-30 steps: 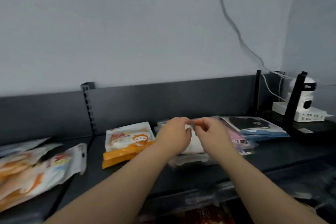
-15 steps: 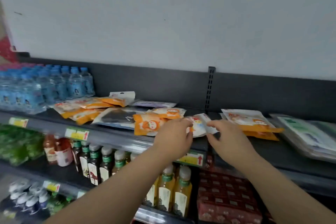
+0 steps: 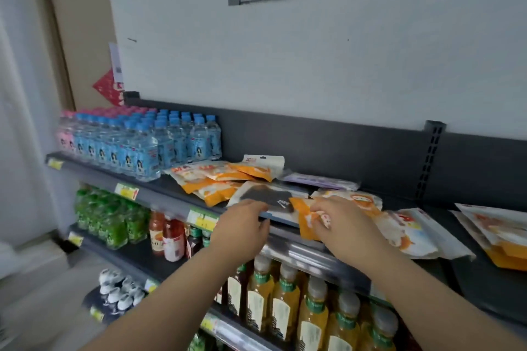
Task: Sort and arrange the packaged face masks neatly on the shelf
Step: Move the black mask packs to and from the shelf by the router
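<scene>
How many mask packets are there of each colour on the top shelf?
Orange-and-white packs: about 8 (they overlap, so this is rough)
Black pack: 1
Pale purple pack: 1
Total: about 10

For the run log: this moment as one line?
stage: sorting masks | left hand: holds black mask pack | right hand: grips orange mask pack | shelf: packs untidy
</scene>
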